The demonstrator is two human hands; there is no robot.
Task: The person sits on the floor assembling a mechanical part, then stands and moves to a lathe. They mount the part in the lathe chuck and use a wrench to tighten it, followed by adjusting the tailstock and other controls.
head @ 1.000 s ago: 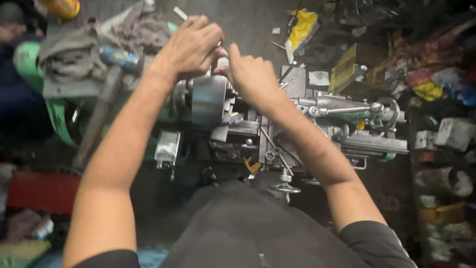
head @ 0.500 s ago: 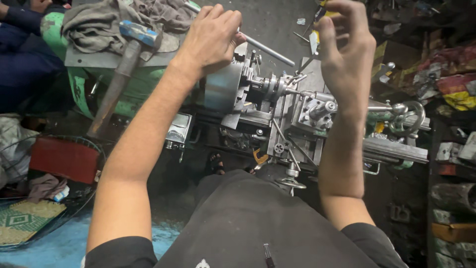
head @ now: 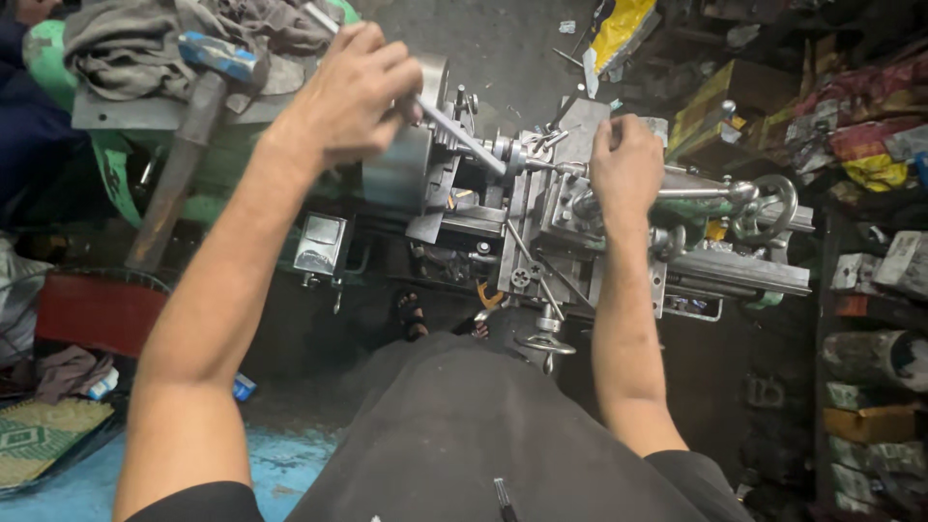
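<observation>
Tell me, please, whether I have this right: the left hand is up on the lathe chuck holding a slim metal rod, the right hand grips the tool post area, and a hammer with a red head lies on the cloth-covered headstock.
Not quite: the hammer has a blue head, not red, as the head view shows. The rest stands: the left hand holds the slim metal rod at the lathe chuck, and the right hand grips the tool post area.

- Left hand [head: 353,92]: arm stretched forward and up, fingers curled closed in a grip, knuckles uppermost.
- Right hand [head: 626,166]: forearm nearly straight ahead, fist closed, back facing up.
</observation>
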